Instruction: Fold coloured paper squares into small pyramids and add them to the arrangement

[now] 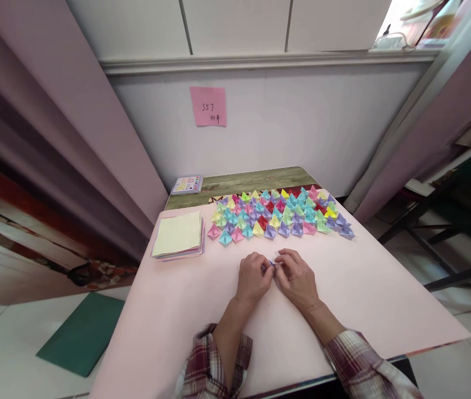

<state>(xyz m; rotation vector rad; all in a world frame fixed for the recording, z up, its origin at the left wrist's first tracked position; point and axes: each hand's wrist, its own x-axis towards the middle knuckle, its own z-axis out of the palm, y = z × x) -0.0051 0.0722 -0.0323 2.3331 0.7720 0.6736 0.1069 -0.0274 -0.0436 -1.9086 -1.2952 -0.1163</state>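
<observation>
My left hand (252, 278) and my right hand (296, 277) meet over the pink table cover (177, 310), fingers curled and pinching a small purple folded paper piece (271, 264) between them. Only a sliver of that paper shows past my fingertips. Just beyond my hands lie several rows of finished folded paper shapes (279, 215) in pink, blue, yellow, green, purple and red. A stack of square paper sheets (179, 235), pale yellow on top, sits to the left of them.
A small pack of coloured paper (187, 184) lies on the wooden tabletop (256, 179) at the back. A pink note (208, 106) is stuck on the wall. A green mat (81, 332) lies on the floor at left. Dark furniture legs (435, 244) stand at right.
</observation>
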